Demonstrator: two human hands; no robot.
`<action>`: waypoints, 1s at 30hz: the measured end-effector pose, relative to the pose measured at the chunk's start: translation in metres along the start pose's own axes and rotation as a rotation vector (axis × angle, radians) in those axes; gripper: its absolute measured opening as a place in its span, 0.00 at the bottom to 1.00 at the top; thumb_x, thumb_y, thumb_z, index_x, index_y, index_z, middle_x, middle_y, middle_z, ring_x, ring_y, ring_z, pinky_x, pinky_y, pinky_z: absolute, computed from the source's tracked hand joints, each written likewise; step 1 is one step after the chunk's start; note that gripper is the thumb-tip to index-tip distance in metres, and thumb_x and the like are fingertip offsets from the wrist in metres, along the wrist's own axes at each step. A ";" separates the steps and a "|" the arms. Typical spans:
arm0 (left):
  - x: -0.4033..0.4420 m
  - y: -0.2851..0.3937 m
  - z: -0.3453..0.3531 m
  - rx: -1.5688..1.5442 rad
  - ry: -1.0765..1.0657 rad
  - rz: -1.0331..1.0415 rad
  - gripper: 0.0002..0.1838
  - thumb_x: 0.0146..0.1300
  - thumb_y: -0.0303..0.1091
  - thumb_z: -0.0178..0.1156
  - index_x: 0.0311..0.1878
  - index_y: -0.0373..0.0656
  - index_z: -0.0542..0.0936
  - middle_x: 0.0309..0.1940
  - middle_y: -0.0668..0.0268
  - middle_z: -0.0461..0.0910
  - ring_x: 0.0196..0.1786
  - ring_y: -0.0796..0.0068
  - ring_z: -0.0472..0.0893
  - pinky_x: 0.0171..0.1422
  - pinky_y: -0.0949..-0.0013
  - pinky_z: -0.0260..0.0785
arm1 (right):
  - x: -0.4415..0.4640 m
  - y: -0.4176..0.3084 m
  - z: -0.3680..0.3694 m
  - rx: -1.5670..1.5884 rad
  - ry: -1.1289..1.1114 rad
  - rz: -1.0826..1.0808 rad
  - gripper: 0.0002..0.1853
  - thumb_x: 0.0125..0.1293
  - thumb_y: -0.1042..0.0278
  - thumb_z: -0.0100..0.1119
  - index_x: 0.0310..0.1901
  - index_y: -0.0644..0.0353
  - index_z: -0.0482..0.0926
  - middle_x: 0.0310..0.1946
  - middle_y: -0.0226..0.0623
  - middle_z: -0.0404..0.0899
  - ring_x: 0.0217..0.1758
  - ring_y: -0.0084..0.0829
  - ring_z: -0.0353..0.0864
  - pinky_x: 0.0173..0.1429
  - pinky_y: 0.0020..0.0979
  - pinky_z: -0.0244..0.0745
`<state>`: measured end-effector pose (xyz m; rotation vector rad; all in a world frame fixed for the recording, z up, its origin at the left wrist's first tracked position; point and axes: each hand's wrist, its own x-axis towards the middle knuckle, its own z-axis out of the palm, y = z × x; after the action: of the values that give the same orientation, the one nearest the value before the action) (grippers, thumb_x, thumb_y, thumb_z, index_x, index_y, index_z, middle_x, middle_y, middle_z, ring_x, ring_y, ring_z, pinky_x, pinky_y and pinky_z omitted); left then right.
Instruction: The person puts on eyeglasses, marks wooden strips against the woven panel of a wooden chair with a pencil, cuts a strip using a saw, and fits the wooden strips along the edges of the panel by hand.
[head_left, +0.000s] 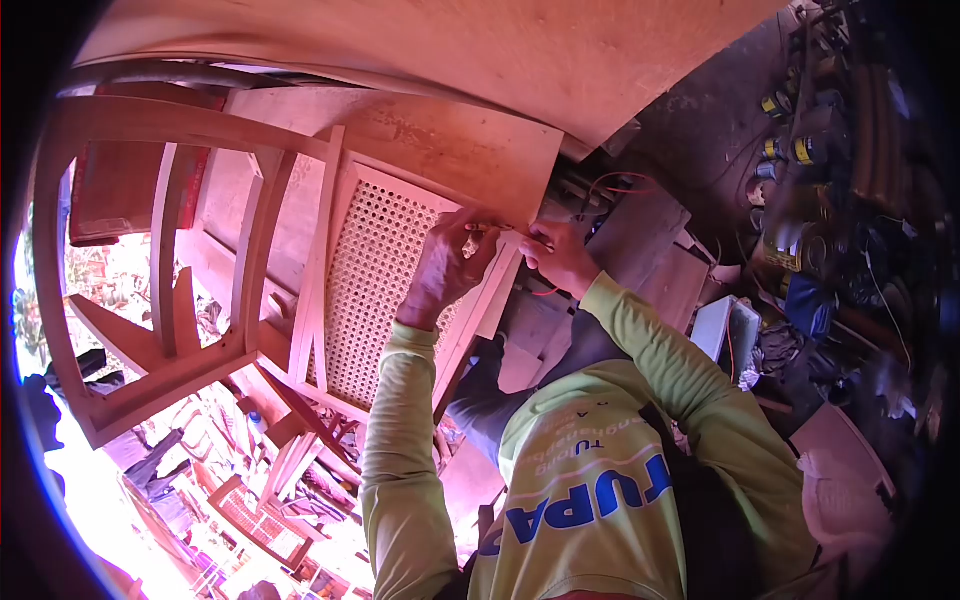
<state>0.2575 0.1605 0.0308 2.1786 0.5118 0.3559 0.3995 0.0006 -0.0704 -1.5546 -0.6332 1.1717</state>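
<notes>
A wooden frame with a woven cane panel [375, 275] lies in front of me, at the middle of the view. Over its upper right part is my left hand [455, 262], fingers curled and pinched near the frame's corner. My right hand [558, 255] is just to the right, its fingers closed together beside the same corner. Something small and thin shows between the two hands, too small to name. The fingertips of both hands nearly meet.
A curved wooden chair frame [165, 115] stands at the left. A large wooden board [480, 150] lies behind the panel. At the right are a pale container [712, 325], cans and clutter on the floor. Wood pieces lie at the lower left.
</notes>
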 end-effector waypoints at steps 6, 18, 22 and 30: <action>0.001 -0.007 0.004 0.026 -0.027 -0.026 0.09 0.72 0.25 0.67 0.53 0.41 0.89 0.48 0.56 0.91 0.50 0.52 0.89 0.57 0.56 0.82 | -0.001 -0.004 -0.001 0.009 -0.028 0.054 0.05 0.80 0.76 0.63 0.42 0.66 0.83 0.28 0.27 0.80 0.32 0.19 0.76 0.40 0.30 0.74; 0.001 -0.011 0.007 0.042 -0.025 0.005 0.10 0.71 0.23 0.67 0.52 0.43 0.89 0.46 0.59 0.91 0.47 0.53 0.88 0.56 0.56 0.81 | -0.001 -0.002 -0.003 0.008 -0.042 0.077 0.05 0.81 0.75 0.64 0.43 0.64 0.84 0.29 0.26 0.80 0.33 0.17 0.76 0.40 0.27 0.73; 0.002 -0.011 0.010 0.038 -0.010 0.004 0.09 0.70 0.23 0.67 0.52 0.43 0.88 0.45 0.59 0.90 0.47 0.54 0.88 0.55 0.57 0.81 | -0.001 -0.005 -0.004 -0.004 -0.048 0.060 0.04 0.80 0.75 0.65 0.44 0.64 0.85 0.29 0.25 0.80 0.33 0.17 0.76 0.40 0.26 0.73; -0.001 -0.008 0.009 0.051 -0.004 -0.006 0.09 0.72 0.24 0.67 0.52 0.42 0.88 0.45 0.59 0.90 0.47 0.55 0.89 0.55 0.58 0.82 | -0.002 -0.008 -0.003 0.016 -0.024 0.067 0.05 0.78 0.75 0.66 0.42 0.67 0.84 0.28 0.30 0.82 0.32 0.20 0.77 0.40 0.29 0.74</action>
<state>0.2587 0.1590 0.0189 2.2260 0.5303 0.3382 0.4024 0.0004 -0.0626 -1.5601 -0.5904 1.2443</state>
